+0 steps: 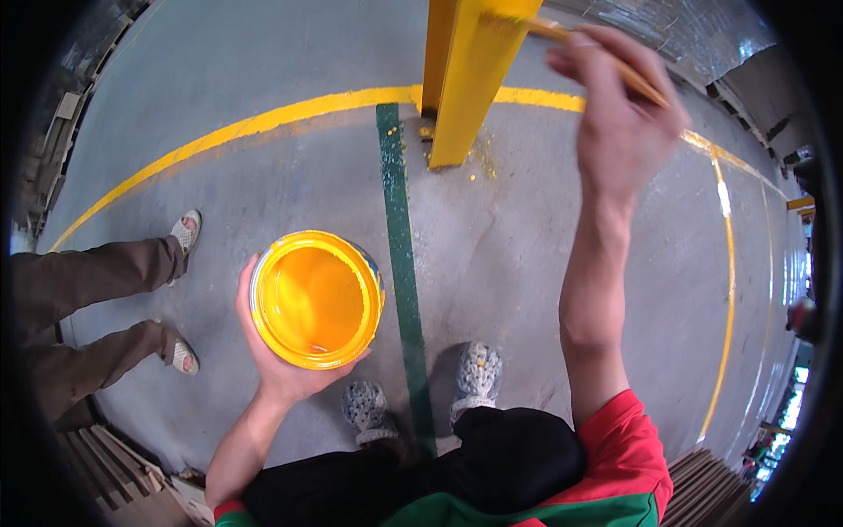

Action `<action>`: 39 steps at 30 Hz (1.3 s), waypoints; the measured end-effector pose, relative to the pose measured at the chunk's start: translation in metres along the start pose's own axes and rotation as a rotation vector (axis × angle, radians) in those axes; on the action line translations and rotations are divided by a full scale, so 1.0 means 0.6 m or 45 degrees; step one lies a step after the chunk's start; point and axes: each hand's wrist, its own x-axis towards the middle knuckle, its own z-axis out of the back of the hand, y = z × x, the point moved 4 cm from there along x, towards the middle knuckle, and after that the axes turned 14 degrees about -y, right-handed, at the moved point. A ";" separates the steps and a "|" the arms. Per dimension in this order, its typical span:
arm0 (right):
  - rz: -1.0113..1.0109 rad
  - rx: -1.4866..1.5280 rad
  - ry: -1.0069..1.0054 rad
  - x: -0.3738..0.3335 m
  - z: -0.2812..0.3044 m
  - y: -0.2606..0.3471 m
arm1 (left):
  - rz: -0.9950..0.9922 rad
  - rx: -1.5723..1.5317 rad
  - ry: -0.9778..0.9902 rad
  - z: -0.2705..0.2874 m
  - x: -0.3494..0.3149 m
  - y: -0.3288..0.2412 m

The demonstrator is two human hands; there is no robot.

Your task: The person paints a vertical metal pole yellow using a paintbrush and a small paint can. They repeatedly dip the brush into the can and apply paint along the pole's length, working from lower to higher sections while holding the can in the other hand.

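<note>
The right hand (619, 97), up at one o'clock, is clamped around the thin wooden handle of a paintbrush (606, 54), whose head lies against the yellow post (465, 75) at twelve o'clock; the bristles themselves are hard to make out against the same colour. The left hand (277, 356), at seven o'clock, cups an open paint can (318, 299) from beneath and behind, fingers wrapped round its left side, the can held level and roughly half full of yellow paint. The two hands are well apart, one high at the post, one low near the waist. By my reading, the step in hand is brushing yellow paint onto the post's upper face. The next move calls for a steady drag along that face, then a reload at the can, which needs holding flat so nothing slops over the rim. Yellow drips already speckle the concrete floor (518, 255) around the post's foot. A green floor stripe (399, 237) runs from the post toward six o'clock between the wearer's grey shoes (474, 373), crossing a curved yellow floor line (263, 119). At nine o'clock another person's legs (97, 307) in brown trousers and pale sandals stand clear of the work.
</note>
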 end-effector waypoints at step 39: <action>-1.215 0.193 0.793 -0.438 0.045 -0.048 | 0.375 0.163 -0.365 -0.049 -0.223 0.393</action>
